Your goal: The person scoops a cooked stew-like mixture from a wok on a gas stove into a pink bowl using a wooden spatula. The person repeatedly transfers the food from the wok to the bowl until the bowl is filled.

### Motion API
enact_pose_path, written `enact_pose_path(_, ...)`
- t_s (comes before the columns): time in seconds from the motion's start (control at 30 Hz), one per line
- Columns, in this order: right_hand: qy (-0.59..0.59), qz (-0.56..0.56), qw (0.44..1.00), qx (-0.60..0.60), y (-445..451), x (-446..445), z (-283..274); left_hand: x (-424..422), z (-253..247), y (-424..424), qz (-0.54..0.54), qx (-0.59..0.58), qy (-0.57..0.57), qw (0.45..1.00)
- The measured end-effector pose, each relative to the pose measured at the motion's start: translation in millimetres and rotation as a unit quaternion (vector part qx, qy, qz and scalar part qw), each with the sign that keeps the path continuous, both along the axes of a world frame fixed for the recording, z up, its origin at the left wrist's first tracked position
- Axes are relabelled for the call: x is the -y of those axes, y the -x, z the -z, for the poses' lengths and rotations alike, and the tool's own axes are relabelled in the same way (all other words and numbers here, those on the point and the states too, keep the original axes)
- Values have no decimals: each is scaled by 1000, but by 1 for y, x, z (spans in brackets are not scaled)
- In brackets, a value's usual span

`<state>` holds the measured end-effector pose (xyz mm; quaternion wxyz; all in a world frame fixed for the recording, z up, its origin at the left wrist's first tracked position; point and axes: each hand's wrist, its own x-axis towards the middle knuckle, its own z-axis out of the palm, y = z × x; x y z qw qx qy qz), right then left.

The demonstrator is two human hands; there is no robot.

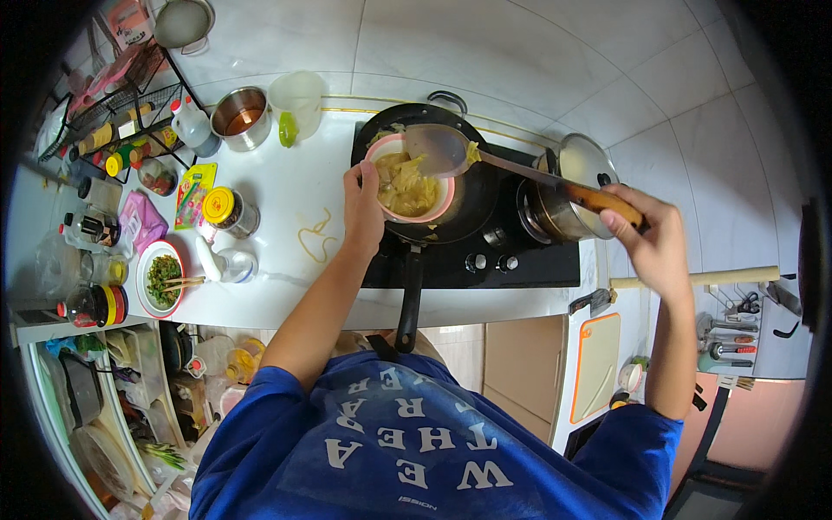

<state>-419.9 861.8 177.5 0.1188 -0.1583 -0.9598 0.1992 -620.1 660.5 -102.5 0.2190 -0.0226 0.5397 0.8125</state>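
Note:
My left hand (365,211) grips the rim of a pink-edged bowl (448,203), tilted over a black wok (478,208). Cooked cabbage in broth (409,188) fills much of the bowl. With my right hand (650,240) I hold the wooden handle of a metal wok spatula (439,148). Its blade is over the bowl's upper right side, with a bit of cabbage (473,153) clinging to it. The wok rests on a black cooktop (429,273), its long handle (409,305) pointing towards me. Some cabbage shows along the wok's far left edge, partly hidden by the bowl.
A lidded pot (559,208) stands right of the wok. On the left counter are a yellow-lidded jar (224,211), a spray bottle (231,265), a bowl of chopped greens with chopsticks (156,305) and a steel pot (242,123). A cutting board (595,367) lies at right.

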Motion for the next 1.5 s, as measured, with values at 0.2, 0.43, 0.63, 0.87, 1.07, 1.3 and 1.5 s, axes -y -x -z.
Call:
enact_pose_path(0.2, 37, 72, 993, -81, -29, 8, 30, 11, 12, -2, -18, -22, -59, 998)
enact_pose_path(0.43, 157, 227, 959, 69, -28, -29, 73, 62, 22, -16, -82, -30, -93, 992)
enact_pose_path(0.63, 17, 227, 956, 186, 10, -55, 119, 119, 23, -30, -127, -39, -54, 990)
enact_pose_path(0.87, 180, 204, 943, 192, 56, -117, 164, 154, 4, -46, -181, -29, -50, 982)
enact_pose_path(1.07, 216, 167, 946, 176, 107, -143, 192, 173, -7, -59, -218, -38, -52, 974)
enact_pose_path(1.3, 288, 42, 921, 259, 172, -165, 200, 184, -18, -80, -245, -33, -30, 969)
enact_pose_path(1.5, 365, 24, 852, 375, 189, -164, 210, 188, -19, -93, -254, -37, -15, 966)
